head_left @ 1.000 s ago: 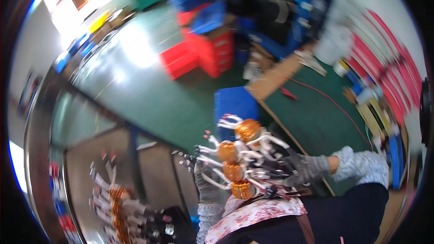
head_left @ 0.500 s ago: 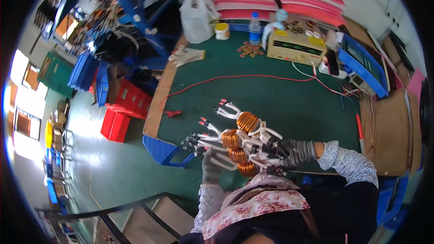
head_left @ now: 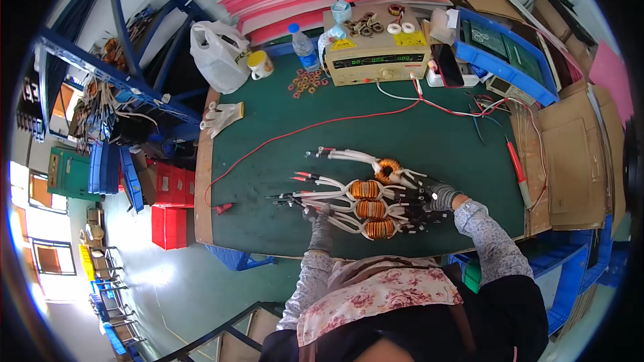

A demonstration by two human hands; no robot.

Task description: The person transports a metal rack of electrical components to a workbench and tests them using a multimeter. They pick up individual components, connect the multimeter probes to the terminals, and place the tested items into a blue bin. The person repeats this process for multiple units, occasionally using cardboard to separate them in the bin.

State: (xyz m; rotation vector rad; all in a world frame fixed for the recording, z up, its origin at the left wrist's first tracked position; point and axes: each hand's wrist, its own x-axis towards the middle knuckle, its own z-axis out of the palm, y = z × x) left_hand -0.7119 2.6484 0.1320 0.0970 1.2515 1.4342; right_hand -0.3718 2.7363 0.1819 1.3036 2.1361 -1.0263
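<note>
Several copper-wound ring coils (head_left: 371, 210) with white-sleeved leads lie in a stack of rows on the green tabletop, in front of me. The farthest coil (head_left: 388, 170) is turned so its round opening shows; the others are seen edge-on. My left hand (head_left: 319, 214), in a grey glove, is closed on the dark and white leads at the bundle's left end. On the right side my right hand (head_left: 441, 196), also gloved in grey, grips the dark-tipped leads. Its fingertips are partly hidden among the leads.
A beige power supply (head_left: 379, 64) stands at the back with small rings on top. Nearby are a water bottle (head_left: 304, 47), loose small rings (head_left: 308, 83) and a white glove (head_left: 221, 118). A red cable (head_left: 295, 129) crosses the table; a red-handled probe (head_left: 516, 161) lies right.
The coil bundle has come down from near my body onto the tabletop and spread into rows, both hands moving with it. My view has turned, so the table sits differently in the picture.
</note>
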